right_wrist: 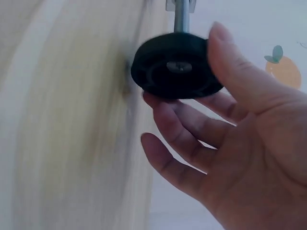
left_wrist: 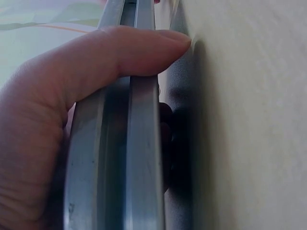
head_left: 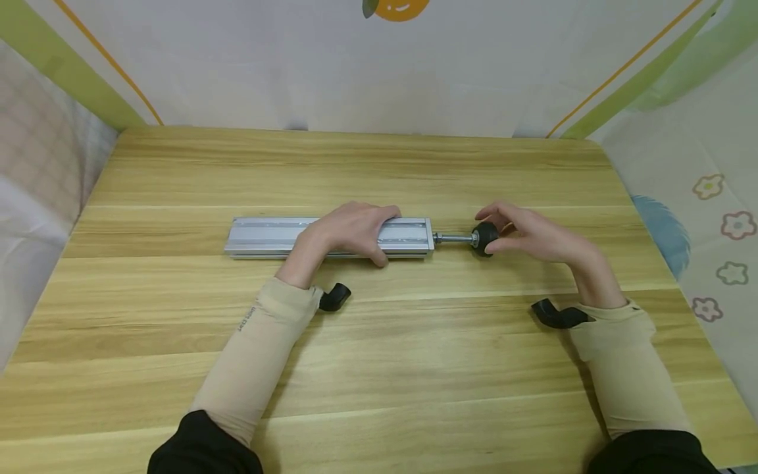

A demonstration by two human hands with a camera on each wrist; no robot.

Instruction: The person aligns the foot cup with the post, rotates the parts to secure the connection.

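A long silver aluminium profile (head_left: 266, 236) lies lengthwise across the middle of the table. My left hand (head_left: 354, 227) grips it near its right end, thumb over the near side and fingers over the far side. In the left wrist view, the grooved edge of the profile (left_wrist: 145, 158) runs under the thumb, with a narrow dark gap beside the tabletop. From the right end cap sticks a threaded rod (head_left: 454, 239) with a nut, carrying a round black levelling foot (head_left: 485, 240). My right hand (right_wrist: 259, 129) pinches this foot's rim between thumb and fingers; the other fingers are loosely bent.
The wood-grain table (head_left: 414, 368) reaches back to a white printed curtain (head_left: 331, 72), with more cloth hanging at both sides. A black curved bracket (head_left: 335, 297) juts from the left wrist and another bracket (head_left: 559, 316) from the right.
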